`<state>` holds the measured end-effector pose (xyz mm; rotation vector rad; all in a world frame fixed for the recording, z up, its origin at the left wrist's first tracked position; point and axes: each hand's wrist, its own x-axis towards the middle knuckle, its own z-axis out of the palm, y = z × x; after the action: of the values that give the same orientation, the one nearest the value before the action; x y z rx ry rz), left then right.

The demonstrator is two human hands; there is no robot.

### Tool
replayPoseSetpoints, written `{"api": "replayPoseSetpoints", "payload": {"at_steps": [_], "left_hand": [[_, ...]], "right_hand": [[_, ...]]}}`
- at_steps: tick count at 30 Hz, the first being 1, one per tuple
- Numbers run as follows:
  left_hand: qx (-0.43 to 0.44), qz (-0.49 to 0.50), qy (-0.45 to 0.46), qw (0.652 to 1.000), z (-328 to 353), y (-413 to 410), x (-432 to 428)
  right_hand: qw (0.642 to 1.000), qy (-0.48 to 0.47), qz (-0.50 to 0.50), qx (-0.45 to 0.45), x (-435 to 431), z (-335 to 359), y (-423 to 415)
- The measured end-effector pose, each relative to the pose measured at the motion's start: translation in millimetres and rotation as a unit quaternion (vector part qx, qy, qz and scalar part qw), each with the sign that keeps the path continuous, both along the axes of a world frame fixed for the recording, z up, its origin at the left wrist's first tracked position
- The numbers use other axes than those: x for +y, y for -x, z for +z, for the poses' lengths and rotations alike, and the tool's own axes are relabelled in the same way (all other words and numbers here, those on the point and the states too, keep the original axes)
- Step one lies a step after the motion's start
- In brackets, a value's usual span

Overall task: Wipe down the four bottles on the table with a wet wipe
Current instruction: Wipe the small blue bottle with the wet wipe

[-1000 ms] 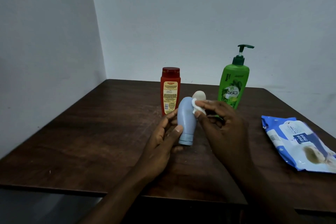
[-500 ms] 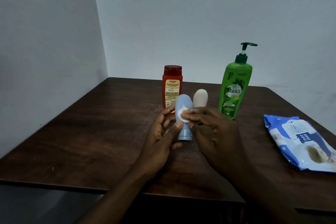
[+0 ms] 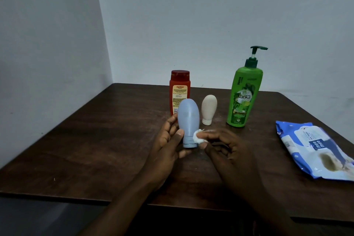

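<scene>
My left hand [image 3: 168, 145] grips a pale blue squeeze bottle [image 3: 188, 119] near its cap, which points down, at the table's middle. My right hand [image 3: 228, 151] pinches a small balled white wet wipe [image 3: 255, 138] against the bottle's neck by the cap. Behind stand a red bottle [image 3: 180, 90] with a red cap, a small beige bottle [image 3: 208, 107] resting on its cap, and a tall green pump bottle [image 3: 244, 97].
A blue and white pack of wet wipes [image 3: 314, 149] lies at the right on the dark wooden table [image 3: 95, 140]. Pale walls meet in a corner behind the table's far left. The table's front edge runs just under my forearms.
My right hand has slid the wipe from the blue bottle's upper body down to its neck by the cap. The view has shifted a little; my left hand keeps its hold.
</scene>
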<state>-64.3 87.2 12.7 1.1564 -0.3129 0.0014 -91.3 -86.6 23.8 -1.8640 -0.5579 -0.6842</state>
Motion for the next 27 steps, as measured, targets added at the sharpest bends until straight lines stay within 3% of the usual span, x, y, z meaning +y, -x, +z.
{"api": "replayPoseSetpoints", "payload": {"at_steps": [8,10,14,16,23,27], "left_hand": [[-0.019,0.020,-0.020,0.999,-4,-1,1],[-0.011,0.014,-0.010,1.000,-3,-2,2],[0.028,-0.003,0.043,0.999,1,-2,2],[0.043,-0.016,0.061,0.997,2,-2,1],[0.105,-0.070,0.125,0.984,-1,-1,-14],[0.095,-0.068,0.066,0.991,-9,-2,-19]], "right_hand": [[0.986,0.111,-0.046,-0.118,14,-5,9],[0.988,0.097,-0.044,-0.109,14,-5,9],[0.999,-0.037,-0.016,0.034,10,-5,7],[0.996,-0.068,-0.011,0.061,10,-5,8],[0.997,-0.054,-0.025,0.038,16,-6,9],[0.998,-0.029,-0.047,-0.021,16,-5,11]]}}
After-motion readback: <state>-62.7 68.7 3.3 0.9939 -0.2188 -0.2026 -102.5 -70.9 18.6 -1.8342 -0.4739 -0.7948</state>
